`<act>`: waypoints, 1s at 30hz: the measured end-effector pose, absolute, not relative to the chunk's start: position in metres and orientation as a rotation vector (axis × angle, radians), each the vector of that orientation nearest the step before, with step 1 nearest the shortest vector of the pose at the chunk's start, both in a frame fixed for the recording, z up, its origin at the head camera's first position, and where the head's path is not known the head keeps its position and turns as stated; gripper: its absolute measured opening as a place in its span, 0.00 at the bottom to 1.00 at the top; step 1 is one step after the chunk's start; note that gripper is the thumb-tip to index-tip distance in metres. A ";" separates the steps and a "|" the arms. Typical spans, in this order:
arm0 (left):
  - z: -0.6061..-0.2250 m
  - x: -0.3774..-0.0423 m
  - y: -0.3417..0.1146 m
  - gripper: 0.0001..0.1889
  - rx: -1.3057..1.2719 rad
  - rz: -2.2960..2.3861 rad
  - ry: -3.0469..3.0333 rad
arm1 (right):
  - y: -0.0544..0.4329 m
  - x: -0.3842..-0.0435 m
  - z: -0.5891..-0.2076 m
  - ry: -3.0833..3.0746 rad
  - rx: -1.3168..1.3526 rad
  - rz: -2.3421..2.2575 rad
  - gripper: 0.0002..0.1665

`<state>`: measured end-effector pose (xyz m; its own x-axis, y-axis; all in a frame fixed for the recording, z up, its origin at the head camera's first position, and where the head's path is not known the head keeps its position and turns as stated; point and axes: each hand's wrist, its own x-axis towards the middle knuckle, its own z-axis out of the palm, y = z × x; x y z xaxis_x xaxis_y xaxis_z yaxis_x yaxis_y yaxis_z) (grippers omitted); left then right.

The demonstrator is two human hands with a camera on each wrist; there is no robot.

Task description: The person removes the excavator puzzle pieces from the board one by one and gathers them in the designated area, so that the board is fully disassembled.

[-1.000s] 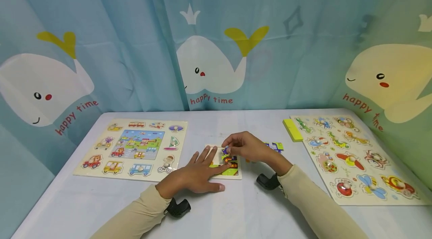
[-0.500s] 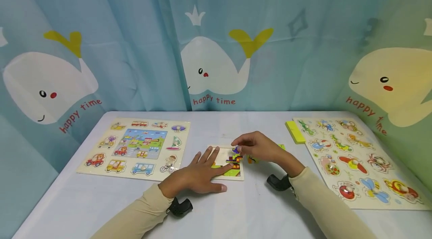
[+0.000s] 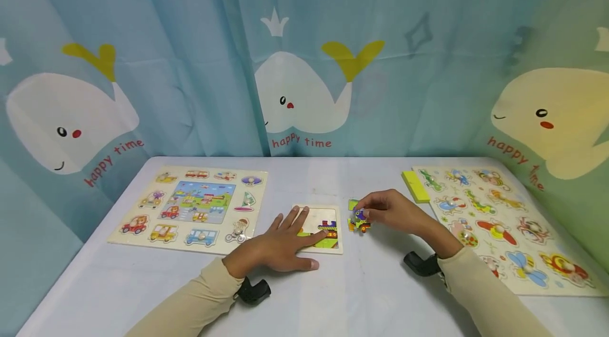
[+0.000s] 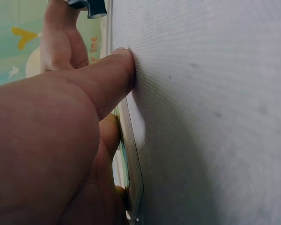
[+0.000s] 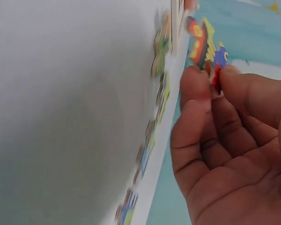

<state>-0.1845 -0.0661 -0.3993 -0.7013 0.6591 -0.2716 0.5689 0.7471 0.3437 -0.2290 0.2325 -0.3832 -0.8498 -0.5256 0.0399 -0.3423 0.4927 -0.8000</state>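
My left hand (image 3: 278, 244) lies spread over the left side of a small jigsaw tray (image 3: 316, 212), fingers straight. Its thumb touches the tablecloth in the left wrist view. Fitted pieces (image 3: 326, 242), green with red and yellow-black stripes, fill the tray's lower right, and bare white backing shows above them. Thumb and fingertips of my right hand (image 3: 397, 212) pinch a purple, orange and yellow jigsaw piece (image 5: 199, 44). This piece is raised off the table right of the tray, over loose pieces (image 3: 352, 203). Several of these stand in a row in the right wrist view, partly hidden by the hand in the head view.
A vehicle peg puzzle board (image 3: 187, 210) lies at the left. An insect peg puzzle board (image 3: 504, 226) lies at the right, with a yellow-green block (image 3: 415, 187) by its corner. A whale-print curtain (image 3: 304, 88) hangs behind the table.
My right hand has lifted the jigsaw piece from the tray and carried it right, toward the loose pieces. My left hand stays on the tray. The head view has shifted slightly.
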 end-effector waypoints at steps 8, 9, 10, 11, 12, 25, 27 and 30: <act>-0.401 -0.185 -0.063 0.35 0.948 0.334 2.567 | 0.251 -0.231 -0.383 2.533 -0.683 -1.216 0.11; -0.401 -0.185 -0.063 0.35 0.943 0.336 2.567 | 0.252 -0.231 -0.383 2.525 -0.678 -1.211 0.11; -0.401 -0.185 -0.064 0.35 0.940 0.334 2.567 | 0.253 -0.231 -0.383 2.521 -0.672 -1.207 0.11; -0.401 -0.185 -0.064 0.35 0.938 0.336 2.566 | 0.253 -0.232 -0.383 2.525 -0.667 -1.197 0.11; -0.401 -0.185 -0.064 0.35 0.938 0.336 2.566 | 0.253 -0.232 -0.383 2.532 -0.657 -1.189 0.11; -0.399 -0.185 -0.066 0.35 0.933 0.323 2.568 | 0.259 -0.235 -0.382 2.494 -0.636 -1.162 0.11; -0.399 -0.185 -0.067 0.35 0.934 0.322 2.569 | 0.260 -0.236 -0.382 2.499 -0.641 -1.148 0.10; -0.399 -0.184 -0.067 0.35 0.932 0.330 2.565 | 0.260 -0.236 -0.385 2.501 -0.657 -1.141 0.10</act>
